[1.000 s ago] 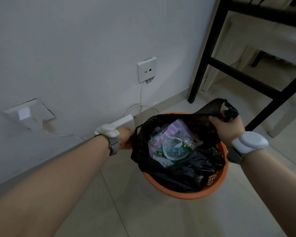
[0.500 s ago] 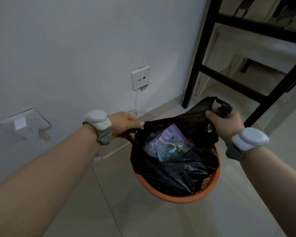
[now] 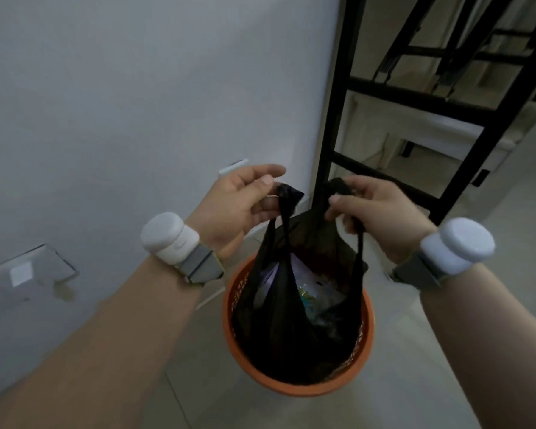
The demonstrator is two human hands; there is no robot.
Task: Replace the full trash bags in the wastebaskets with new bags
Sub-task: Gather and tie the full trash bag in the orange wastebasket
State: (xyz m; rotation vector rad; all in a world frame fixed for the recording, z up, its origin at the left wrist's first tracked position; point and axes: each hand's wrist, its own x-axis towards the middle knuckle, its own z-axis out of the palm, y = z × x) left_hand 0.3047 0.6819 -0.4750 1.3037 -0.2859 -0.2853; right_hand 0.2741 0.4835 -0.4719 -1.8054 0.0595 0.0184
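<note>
The left hand and right hand are each pinching shut on a handle of the black trash bag, which is hanging inside the orange wastebasket.

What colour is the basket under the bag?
Orange wastebasket, seen in the head view.

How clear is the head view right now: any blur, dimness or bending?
Head view: dim and flat, no glare; the black bag is near-featureless inside the orange basket. Left hand and right hand slightly soft. Wide-angle bending tilts the black frame.
</note>
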